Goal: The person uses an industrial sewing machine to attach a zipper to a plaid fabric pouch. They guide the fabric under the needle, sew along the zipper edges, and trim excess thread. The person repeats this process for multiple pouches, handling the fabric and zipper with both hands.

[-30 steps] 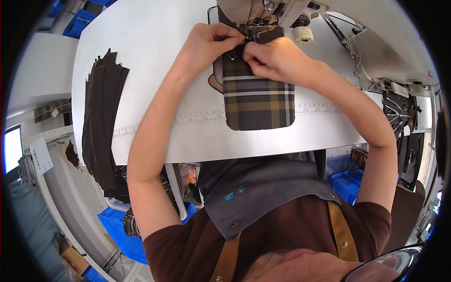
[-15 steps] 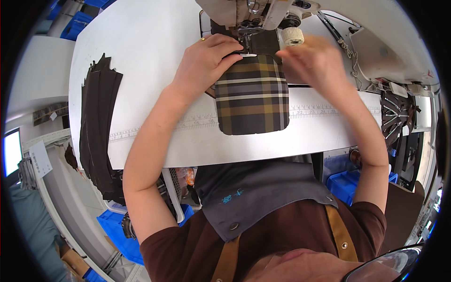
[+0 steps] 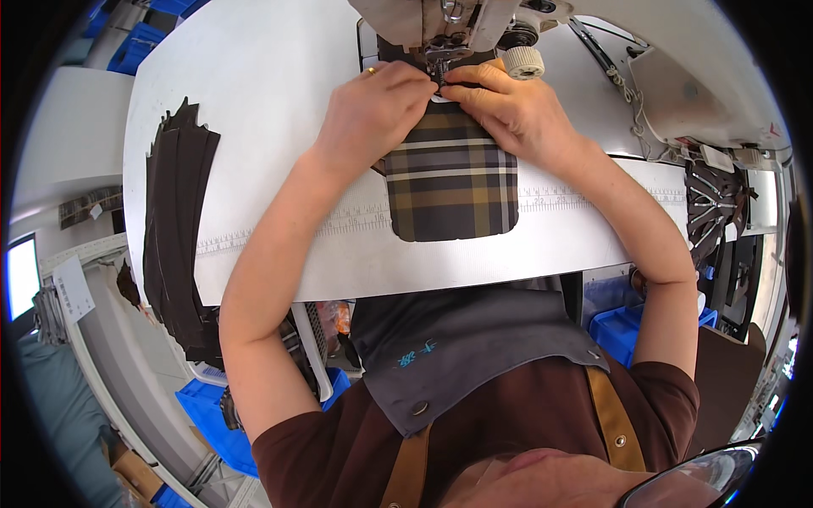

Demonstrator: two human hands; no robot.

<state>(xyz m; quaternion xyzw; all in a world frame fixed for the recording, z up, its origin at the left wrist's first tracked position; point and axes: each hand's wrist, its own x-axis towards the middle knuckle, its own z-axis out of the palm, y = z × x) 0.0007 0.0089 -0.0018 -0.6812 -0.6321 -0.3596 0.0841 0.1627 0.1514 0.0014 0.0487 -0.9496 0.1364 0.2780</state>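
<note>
While under fabric (image 3: pixel 453 182), tabletop (image 3: pixel 271 110) above bins (image 3: pixel 216 423)

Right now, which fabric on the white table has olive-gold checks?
The plaid panel by the sewing machine, with your left hand and right hand at its far edge. Its crossing bands differ from the plain dark strips at left.

On my left: a lit screen (image 3: pixel 24 273), a white paper sheet (image 3: pixel 74 288) near it, a blue bin (image 3: pixel 218 433). On my right: a second blue bin (image 3: pixel 611 332).
</note>
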